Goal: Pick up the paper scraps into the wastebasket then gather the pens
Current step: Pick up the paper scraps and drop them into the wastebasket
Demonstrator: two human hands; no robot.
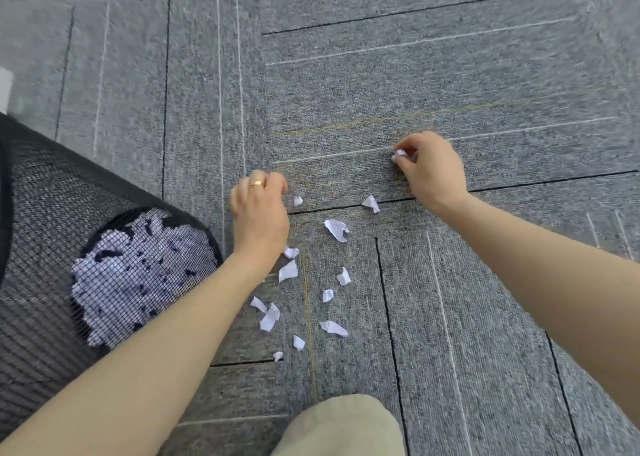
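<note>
Low in the frame, a knee [341,424]; above it paper scraps [336,228] litter the carpet [485,282]. Right hand [429,169] pinches one scrap; left hand [259,213] is curled, contents hidden. Scrap-collecting step; next, drop them into the wastebasket [52,213] at left.

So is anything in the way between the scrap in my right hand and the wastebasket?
Only your own left hand and forearm, which lie between the right hand pinching a scrap and the mesh wastebasket at the left. Nothing else visible blocks it.
</note>
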